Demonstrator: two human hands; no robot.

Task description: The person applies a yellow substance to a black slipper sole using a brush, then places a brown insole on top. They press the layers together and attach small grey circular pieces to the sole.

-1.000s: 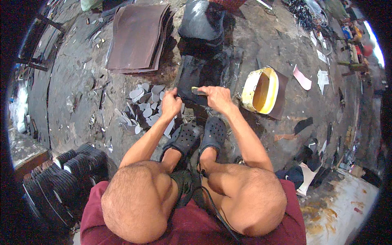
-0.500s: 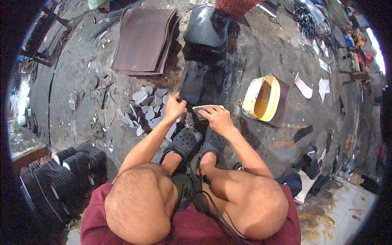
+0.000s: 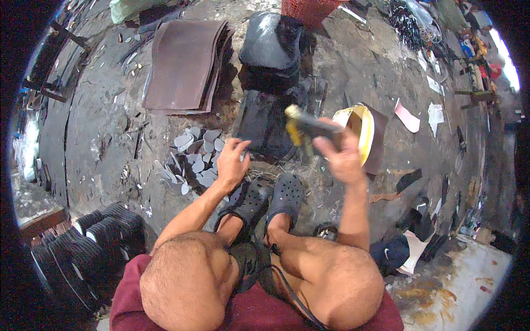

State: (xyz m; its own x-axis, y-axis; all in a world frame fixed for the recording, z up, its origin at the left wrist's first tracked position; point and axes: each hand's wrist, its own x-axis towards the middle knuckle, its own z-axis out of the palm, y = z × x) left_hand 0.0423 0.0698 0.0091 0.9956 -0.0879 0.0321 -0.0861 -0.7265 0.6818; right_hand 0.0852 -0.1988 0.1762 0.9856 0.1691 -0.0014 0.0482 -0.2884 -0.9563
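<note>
My right hand [image 3: 345,154] is closed around a dark, stubby tool with a yellow-smeared end [image 3: 301,118], blurred by motion; its kind is unclear. It is raised beside the yellow-and-white tub [image 3: 369,135], partly covering it. My left hand [image 3: 232,163] is at the near left corner of a low black block [image 3: 265,121], thumb and fingers curled toward each other. A small dark bit seems to be at its fingertips, too small to name. Just left of this hand lies a heap of grey, rounded flat cut pieces [image 3: 193,151].
Brown sheets [image 3: 182,66] are stacked at the far left, beside a black rounded block [image 3: 270,41] and a red basket [image 3: 314,11]. Black soles [image 3: 77,248] stand in rows at the near left. Scraps [image 3: 407,116] litter the right. My clog-covered feet [image 3: 287,196] are between my arms.
My right hand has risen from the black block's near edge and swung right, bringing the yellow-smeared tool over by the tub. My left hand has shifted slightly nearer to me.
</note>
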